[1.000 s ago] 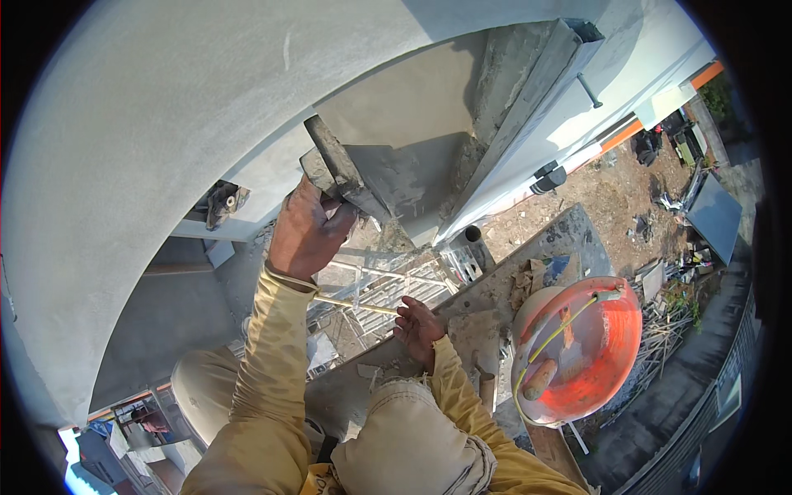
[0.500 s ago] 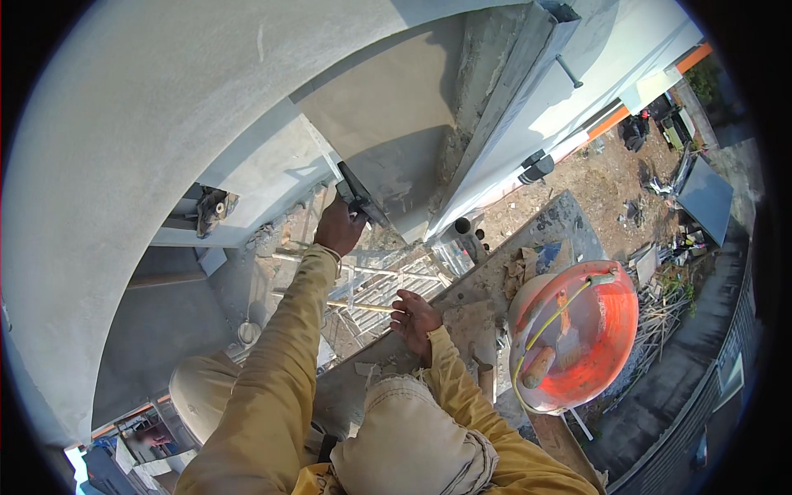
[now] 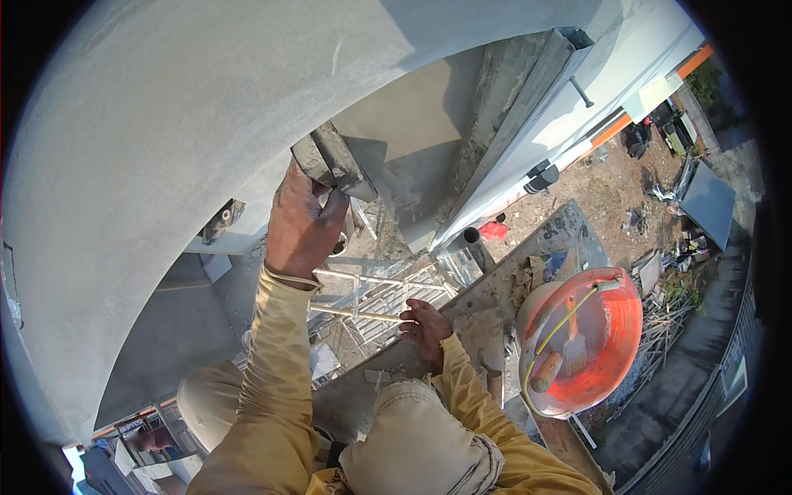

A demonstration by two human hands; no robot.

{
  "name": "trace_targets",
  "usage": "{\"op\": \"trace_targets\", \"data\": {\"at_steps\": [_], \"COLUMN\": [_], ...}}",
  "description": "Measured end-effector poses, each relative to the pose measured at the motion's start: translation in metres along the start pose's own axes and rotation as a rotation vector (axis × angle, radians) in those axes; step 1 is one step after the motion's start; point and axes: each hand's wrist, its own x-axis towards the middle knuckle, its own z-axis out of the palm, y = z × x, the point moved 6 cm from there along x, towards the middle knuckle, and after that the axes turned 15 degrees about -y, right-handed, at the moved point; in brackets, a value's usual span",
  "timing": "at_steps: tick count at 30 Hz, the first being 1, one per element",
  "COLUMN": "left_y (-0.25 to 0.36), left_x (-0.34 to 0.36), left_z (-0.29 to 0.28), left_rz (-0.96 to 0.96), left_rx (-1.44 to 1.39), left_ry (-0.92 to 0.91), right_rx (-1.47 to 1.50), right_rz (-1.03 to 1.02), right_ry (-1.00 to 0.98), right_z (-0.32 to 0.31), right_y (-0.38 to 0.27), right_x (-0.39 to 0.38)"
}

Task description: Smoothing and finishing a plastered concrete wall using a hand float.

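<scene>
The left hand (image 3: 304, 221) pinched a grey, mortar-crusted float (image 3: 341, 158) between thumb and fingers, up at the rim of the curved grey wall (image 3: 206, 99); whether the two touched could not be told. Nearer the body, the right hand (image 3: 426, 330) had its fingers apart and loosely curled, beside the left edge of the plank (image 3: 569, 235). By the plank's right edge was an orange bucket (image 3: 623, 330), a brush (image 3: 547, 373) lying inside.
</scene>
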Motion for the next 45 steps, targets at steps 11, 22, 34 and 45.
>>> {"op": "trace_targets", "data": {"at_steps": [11,22,34,45], "left_y": [0.049,-0.049,0.039,-0.070], "left_x": [-0.008,0.023,-0.014,0.016], "left_z": [-0.022,0.002,-0.005,0.016], "left_rz": [0.221,-0.074,0.307,-0.107], "left_rx": [-0.131,-0.325,-0.259,-0.698], "left_ry": [0.068,0.039,0.196,0.255], "right_rx": [-0.033,-0.091,-0.113,-0.124], "right_rz": [0.011,0.037,0.059,0.040], "right_ry": [-0.035,-0.007,0.011,-0.031], "right_z": [-0.002,-0.002,-0.005,-0.004], "right_y": [0.000,0.003,0.006,0.007], "right_x": [0.001,0.002,0.003,0.008]}}
